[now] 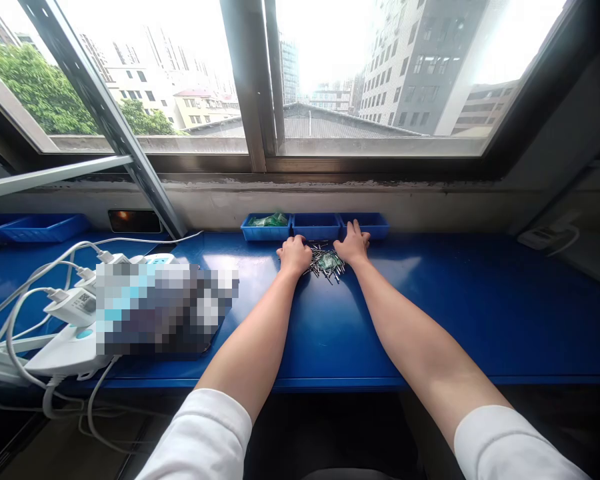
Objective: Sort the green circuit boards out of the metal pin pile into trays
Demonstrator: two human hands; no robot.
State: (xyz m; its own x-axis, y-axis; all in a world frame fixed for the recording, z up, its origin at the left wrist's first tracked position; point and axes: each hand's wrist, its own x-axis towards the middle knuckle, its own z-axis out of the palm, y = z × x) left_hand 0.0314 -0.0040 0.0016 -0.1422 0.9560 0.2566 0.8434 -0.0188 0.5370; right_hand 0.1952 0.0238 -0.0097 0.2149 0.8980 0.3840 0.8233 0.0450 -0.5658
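Observation:
A loose pile of small thin metal pieces, like rivets or screws (335,273), lies on the blue tabletop (330,333), with a clear green packet (326,261) among them. At the left side of the pile, my left hand (295,255) has its fingers curled inward; whatever they hold is hidden. My right hand (353,245) is on the opposite side, fingers spread, in front of the right blue bin (379,227) and overlapping its front wall. Behind the pile is the middle blue bin (316,227). The left blue bin (267,233) holds green packets (269,220).
On the left lie a white power strip (65,350), plugged-in chargers (73,307) and trailing cables; a blurred patch hides things beside them. A metal shelf post (145,180), a dark phone (135,221) and another blue tray (45,229) stand behind. A window runs along the back.

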